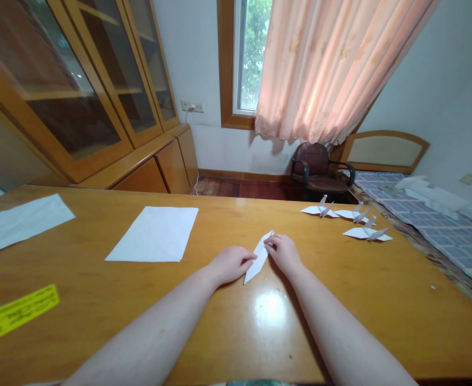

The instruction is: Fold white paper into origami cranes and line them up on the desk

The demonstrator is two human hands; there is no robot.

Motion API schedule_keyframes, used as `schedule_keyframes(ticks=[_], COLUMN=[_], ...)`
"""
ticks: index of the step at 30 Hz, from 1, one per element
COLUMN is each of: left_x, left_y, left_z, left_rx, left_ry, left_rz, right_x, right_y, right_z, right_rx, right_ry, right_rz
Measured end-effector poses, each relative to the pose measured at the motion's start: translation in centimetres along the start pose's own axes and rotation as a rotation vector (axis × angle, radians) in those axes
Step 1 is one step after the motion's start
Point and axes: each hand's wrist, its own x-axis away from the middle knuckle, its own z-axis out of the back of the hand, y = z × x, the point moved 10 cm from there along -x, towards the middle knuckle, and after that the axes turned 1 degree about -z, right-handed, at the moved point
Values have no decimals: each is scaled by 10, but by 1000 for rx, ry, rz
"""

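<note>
A narrow folded piece of white paper (259,256) lies pointed on the wooden table (219,311). My left hand (232,264) pinches its left edge near the middle, fingers curled. My right hand (284,252) pinches the paper close to its upper tip, fingers closed on it. Both forearms rest over the table toward me.
A flat white sheet (154,234) lies left of my hands, another sheet (19,221) at the far left, and a yellow strip (14,313) near the front left. Three folded paper cranes (350,220) stand at the back right. A chair (320,169) and a bed (440,225) are beyond the table.
</note>
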Motion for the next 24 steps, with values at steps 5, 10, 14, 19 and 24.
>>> schedule_keyframes(ticks=[5, 10, 14, 19, 24], left_x=[-1, 0, 0, 2, 4], left_y=[2, 6, 3, 1, 0], left_z=[1, 6, 1, -3, -2], left_rx=[-46, -183, -206, -187, -165], left_ry=[20, 91, 60, 6, -14], left_rz=[-23, -73, -44, -2, 14], right_x=[5, 12, 12, 10, 7], right_y=[-14, -22, -22, -18, -17], right_z=[-17, -32, -32, -24, -13], right_rx=[28, 74, 100, 82, 27], right_ry=[-141, -289, -279, -183, -91], right_rz=[95, 144, 133, 81, 91])
